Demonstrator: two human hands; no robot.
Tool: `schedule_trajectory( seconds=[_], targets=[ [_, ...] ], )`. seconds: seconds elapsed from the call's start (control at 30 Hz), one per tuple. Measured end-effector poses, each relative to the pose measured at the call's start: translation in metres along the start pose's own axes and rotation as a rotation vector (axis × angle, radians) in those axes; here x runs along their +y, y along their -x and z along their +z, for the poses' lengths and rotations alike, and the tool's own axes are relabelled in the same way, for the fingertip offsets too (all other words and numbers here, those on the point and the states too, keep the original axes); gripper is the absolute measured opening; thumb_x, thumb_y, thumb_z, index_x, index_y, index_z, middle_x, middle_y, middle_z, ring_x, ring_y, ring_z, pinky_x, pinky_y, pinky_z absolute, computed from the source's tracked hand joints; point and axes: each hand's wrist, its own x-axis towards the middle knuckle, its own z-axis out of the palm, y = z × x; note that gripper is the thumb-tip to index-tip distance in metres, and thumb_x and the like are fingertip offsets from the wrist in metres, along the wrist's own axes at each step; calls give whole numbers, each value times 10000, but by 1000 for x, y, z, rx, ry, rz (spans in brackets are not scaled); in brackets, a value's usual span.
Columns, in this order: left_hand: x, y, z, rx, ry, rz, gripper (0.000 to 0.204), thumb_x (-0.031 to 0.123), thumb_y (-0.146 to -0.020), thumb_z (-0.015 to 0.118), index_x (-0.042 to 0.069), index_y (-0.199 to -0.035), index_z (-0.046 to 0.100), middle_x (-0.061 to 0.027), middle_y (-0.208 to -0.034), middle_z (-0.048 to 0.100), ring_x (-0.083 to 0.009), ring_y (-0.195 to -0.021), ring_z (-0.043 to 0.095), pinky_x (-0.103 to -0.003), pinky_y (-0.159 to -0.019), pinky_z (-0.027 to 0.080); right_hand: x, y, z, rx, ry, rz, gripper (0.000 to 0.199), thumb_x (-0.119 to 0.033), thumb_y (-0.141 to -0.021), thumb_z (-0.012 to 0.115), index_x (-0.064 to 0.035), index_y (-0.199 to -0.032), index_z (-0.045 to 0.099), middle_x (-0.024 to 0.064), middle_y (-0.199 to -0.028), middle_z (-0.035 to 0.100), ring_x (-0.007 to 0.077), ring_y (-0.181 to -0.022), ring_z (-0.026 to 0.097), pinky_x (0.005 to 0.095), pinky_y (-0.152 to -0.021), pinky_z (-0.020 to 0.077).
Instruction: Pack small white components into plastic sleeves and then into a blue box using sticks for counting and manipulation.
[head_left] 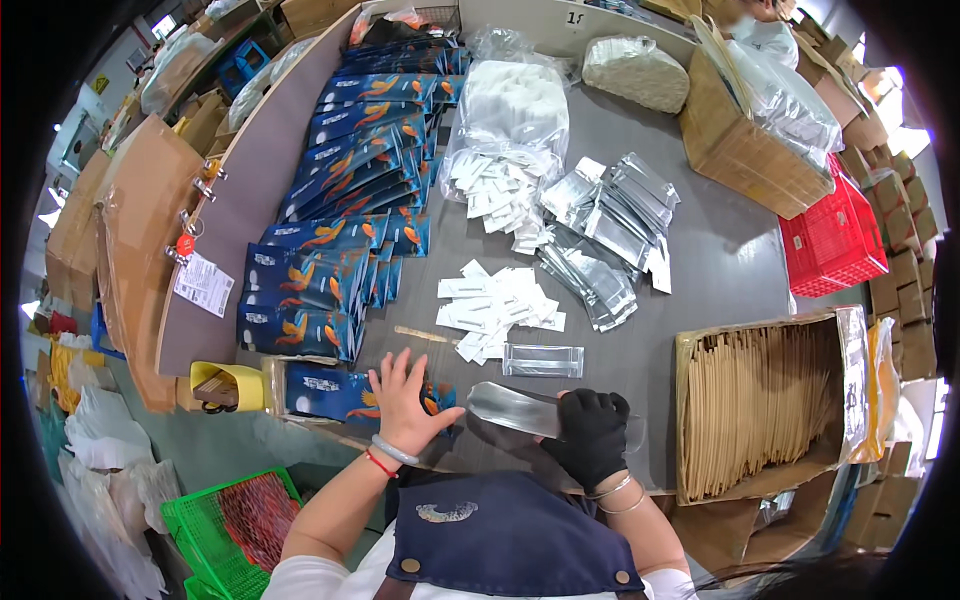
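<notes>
My right grip [592,432], in a black glove, is closed around one end of a silver foil pouch [512,409], which juts out to its left. My left grip [404,400] is bare, fingers spread, pressing flat on a blue printed bag [330,392] that lies in a shallow tray right under it at the near edge of the desk [720,260].

I'd judge the work a good way along, though not near the end. Beyond and left of my left grip, rows of the same blue bags [345,200] lie overlapped in long stacks, which look like finished pieces. Ahead of both grips white sachets [498,305] are still scattered loose, with a clear sleeve [542,360] just beyond the pouch. Farther ahead sits a heap of silver pouches [605,225] and a clear sack of more sachets [508,120], so plenty of stock is unused. To the right of my right grip a carton of brown envelopes [760,400] stands nearly full.
</notes>
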Motion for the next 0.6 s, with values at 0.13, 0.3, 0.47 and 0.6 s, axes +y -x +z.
schedule_trajectory(
  seconds=[0.13,0.3,0.47,0.6],
  targets=[
    [-6,-3,0,2,164,-5,894,491,-631,825,18,-1320,508,-190,-1416,417,-411,-1353,298,-609,-1111,127,-4,-3,-1,-67,10,-41,610,-458,-577,817,-117,-1040,613,71,-952,612,276,-919,583,443,-888,375],
    [-3,-4,-4,-41,150,12,888,468,-643,828,14,-1330,495,-191,-1411,426,-400,-1356,304,-602,-1112,135,-27,-20,36,-163,-127,-174,658,-531,-658,754,-90,-1120,599,114,-1029,598,304,-986,573,466,-927,357],
    [0,-27,-17,-107,128,131,772,379,-690,816,46,-1318,515,-170,-1359,485,-362,-1300,397,-545,-1082,255,-37,-26,47,31,-272,-238,570,-386,-730,744,-130,-1213,581,73,-1184,593,303,-1074,554,501,-972,357],
    [9,-91,-7,88,84,456,434,162,-737,753,76,-1139,616,-109,-1151,598,-318,-1093,535,-413,-915,422,23,-6,21,172,-215,-1,525,-361,-743,757,-135,-1188,598,83,-1163,606,303,-1102,544,443,-980,379]
  ],
)
